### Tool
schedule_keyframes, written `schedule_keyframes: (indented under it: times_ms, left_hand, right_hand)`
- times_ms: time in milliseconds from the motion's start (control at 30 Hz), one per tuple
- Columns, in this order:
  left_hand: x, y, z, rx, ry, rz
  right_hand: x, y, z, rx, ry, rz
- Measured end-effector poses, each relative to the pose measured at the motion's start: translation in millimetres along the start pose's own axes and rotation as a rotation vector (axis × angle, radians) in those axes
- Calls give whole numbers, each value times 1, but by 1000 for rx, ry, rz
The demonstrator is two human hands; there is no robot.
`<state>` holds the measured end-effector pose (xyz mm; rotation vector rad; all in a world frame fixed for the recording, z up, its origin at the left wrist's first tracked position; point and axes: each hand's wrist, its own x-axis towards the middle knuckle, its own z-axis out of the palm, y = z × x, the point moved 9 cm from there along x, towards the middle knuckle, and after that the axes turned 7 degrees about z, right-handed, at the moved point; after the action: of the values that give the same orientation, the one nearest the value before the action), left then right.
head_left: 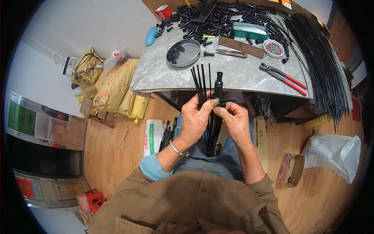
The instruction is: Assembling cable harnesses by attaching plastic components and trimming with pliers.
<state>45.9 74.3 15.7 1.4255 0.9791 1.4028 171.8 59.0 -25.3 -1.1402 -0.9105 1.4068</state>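
Observation:
In front of my lap, at the table's near edge, both hands hold one bundle: a stepped black plastic tube point(218, 86) with thin black rods point(201, 84) about it. My left hand point(196, 119) is closed round several rods, which stick up past its fingers, and its thumb presses against the tube's lower part. Close beside that thumb, my right hand point(235, 120) pinches the base of the tube, where short dark rod ends stick out to the right. The rods' lower ends hang down between my knees. Just what lies under the fingertips is hidden.
On the grey marbled table point(156, 70) lie a round metal tray point(191, 52) with small black rings, scissors point(231, 53), red-handled pliers point(284, 79), a dish of small metal parts point(273, 48) and heaped black plastic pieces point(187, 19). Long black rods point(315, 58) overhang the right edge. Yellow sacks point(117, 85) stand left.

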Motion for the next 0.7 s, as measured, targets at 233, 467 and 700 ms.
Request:
schedule_keyframes:
  times_ms: [233,467,700]
  left_hand:
    - [-3,4,-2,58,63,49]
    - [-5,5,-2,26,47,61]
    - [-6,8,1,45,21,74]
  right_hand:
    - [-12,-3,-3,-6,226,-156]
    - [5,14,0,101,-98,86]
    - [13,29,2,139,-260,221]
